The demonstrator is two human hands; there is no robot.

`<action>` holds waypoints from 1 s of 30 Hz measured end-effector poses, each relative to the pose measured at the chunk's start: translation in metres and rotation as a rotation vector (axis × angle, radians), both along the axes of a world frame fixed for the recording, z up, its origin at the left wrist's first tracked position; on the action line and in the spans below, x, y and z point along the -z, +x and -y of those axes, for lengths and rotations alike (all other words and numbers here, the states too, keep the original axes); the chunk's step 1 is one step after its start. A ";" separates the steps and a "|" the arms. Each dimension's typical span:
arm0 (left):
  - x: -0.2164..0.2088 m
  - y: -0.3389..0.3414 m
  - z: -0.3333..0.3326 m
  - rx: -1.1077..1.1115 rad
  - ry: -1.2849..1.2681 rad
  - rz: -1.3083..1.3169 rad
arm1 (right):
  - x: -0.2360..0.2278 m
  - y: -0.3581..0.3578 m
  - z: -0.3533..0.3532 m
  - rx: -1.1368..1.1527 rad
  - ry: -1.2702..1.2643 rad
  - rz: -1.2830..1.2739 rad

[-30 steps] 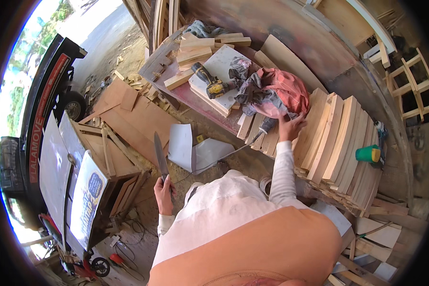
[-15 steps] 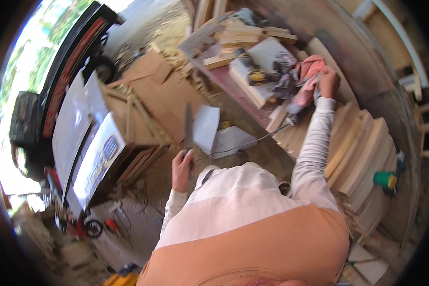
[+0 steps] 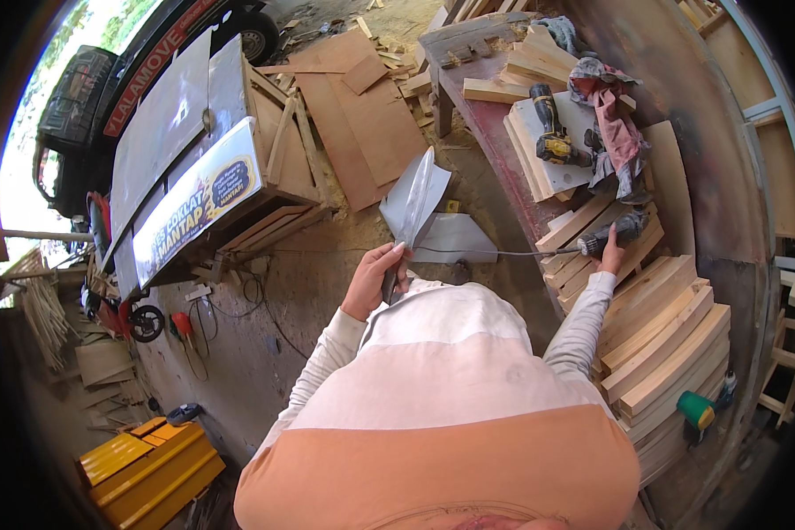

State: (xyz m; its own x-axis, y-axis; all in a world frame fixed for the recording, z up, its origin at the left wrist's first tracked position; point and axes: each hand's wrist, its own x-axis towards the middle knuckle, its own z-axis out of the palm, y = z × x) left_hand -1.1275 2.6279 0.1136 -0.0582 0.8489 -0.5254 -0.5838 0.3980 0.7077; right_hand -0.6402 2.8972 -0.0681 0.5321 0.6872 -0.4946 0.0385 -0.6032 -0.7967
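My left hand (image 3: 375,281) is closed round a long tapered metal blade (image 3: 422,187) near its dark handle. The blade points away from me, and I cannot make out whether it is a saw or a knife. On the right, my right hand (image 3: 610,256) grips a corded power tool (image 3: 625,230) with a dark cylindrical body, lying over wooden strips (image 3: 583,231). Its cord (image 3: 503,253) runs left toward my left hand. A crumpled pink and grey cloth (image 3: 618,132) lies just beyond the tool. Beside the cloth is a yellow and black cordless drill (image 3: 552,132).
The red worktable (image 3: 481,115) bears wood offcuts. Curved wooden pieces (image 3: 671,340) are stacked by my right arm. Grey sheets (image 3: 455,237) and brown boards (image 3: 358,115) lie ahead. At left are a panel-covered wooden frame (image 3: 278,190), a truck (image 3: 88,124) and a yellow box (image 3: 155,473).
My right hand has let go of the cloth, which now lies farther off, and has moved nearer onto the power tool. My left hand and the blade have tilted rightward. The view has shifted.
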 end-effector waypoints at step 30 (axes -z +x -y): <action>0.000 -0.052 -0.014 0.164 0.075 -0.166 | -0.158 -0.073 0.156 -0.250 0.763 -1.085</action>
State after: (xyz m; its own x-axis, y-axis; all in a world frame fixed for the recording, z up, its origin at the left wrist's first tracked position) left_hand -1.1790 2.6421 0.1139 0.0036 0.8906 -0.4549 -0.3884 0.4204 0.8200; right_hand -0.7135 2.7414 0.0900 -0.0594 0.9976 -0.0366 -0.7770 -0.0692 -0.6257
